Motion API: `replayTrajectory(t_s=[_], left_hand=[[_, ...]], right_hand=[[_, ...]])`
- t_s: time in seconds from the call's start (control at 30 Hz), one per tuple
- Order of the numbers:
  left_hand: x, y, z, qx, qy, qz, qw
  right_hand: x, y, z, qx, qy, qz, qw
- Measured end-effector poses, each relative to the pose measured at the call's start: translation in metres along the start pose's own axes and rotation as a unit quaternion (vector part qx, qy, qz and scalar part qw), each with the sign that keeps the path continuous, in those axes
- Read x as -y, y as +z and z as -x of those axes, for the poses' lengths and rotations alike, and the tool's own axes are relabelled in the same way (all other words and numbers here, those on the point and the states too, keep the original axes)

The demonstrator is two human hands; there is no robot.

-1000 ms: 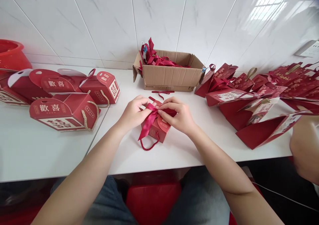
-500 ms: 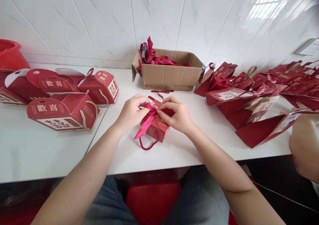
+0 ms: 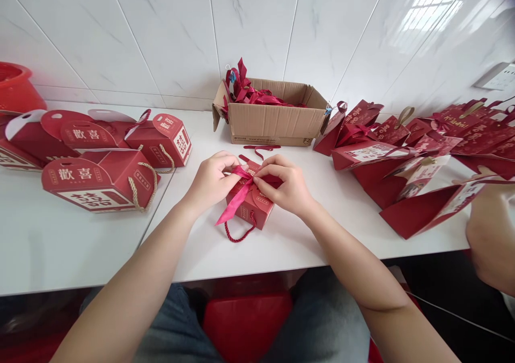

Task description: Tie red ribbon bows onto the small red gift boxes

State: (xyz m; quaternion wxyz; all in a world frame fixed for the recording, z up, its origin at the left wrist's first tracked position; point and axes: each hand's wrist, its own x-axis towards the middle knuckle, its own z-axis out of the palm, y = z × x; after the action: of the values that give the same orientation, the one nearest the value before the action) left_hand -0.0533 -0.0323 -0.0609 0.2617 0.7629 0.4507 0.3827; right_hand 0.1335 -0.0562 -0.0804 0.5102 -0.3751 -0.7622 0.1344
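A small red gift box (image 3: 260,208) with a twisted red cord handle (image 3: 240,238) lies on the white table in front of me. Across its top runs a red satin ribbon (image 3: 236,203), crossed in the middle, one tail hanging over the near left side. My left hand (image 3: 216,180) pinches the ribbon left of the crossing. From the other side, my right hand (image 3: 287,183) pinches it close to the crossing, fingertips against the box top. The fingers hide part of the box and the ribbon's far end.
Behind stands a cardboard box (image 3: 277,120) of red ribbons. Several red gift boxes with rope handles (image 3: 96,183) stand at left, beside a red bucket (image 3: 16,87). Many red bags (image 3: 428,205) crowd the right, where another person's arm (image 3: 488,234) reaches in. A ribbon piece (image 3: 261,148) lies behind my box.
Almost nothing differs. Both hands keep their pinch on the ribbon at the same spot, and the gift box has not moved.
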Motion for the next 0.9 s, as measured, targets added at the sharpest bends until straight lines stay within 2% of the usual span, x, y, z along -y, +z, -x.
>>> replayTrajectory(t_s=[0.27, 0.47, 0.67, 0.9], left_hand=[[0.002, -0.002, -0.001, 0.005, -0.016, 0.01, 1.0], [-0.001, -0.007, 0.001, 0.088, -0.064, 0.088, 0.99], [-0.005, -0.012, 0.001, 0.103, -0.058, 0.142, 0.983], [0.001, -0.01, -0.002, 0.105, -0.074, 0.159, 0.979]], right_hand=[[-0.001, 0.0, 0.001, -0.004, 0.004, 0.006, 1.0], [-0.002, 0.0, 0.001, -0.015, 0.021, 0.02, 0.999], [-0.008, -0.003, -0.001, -0.023, 0.015, 0.013, 1.0], [-0.014, -0.008, -0.005, -0.014, 0.058, -0.044, 0.997]])
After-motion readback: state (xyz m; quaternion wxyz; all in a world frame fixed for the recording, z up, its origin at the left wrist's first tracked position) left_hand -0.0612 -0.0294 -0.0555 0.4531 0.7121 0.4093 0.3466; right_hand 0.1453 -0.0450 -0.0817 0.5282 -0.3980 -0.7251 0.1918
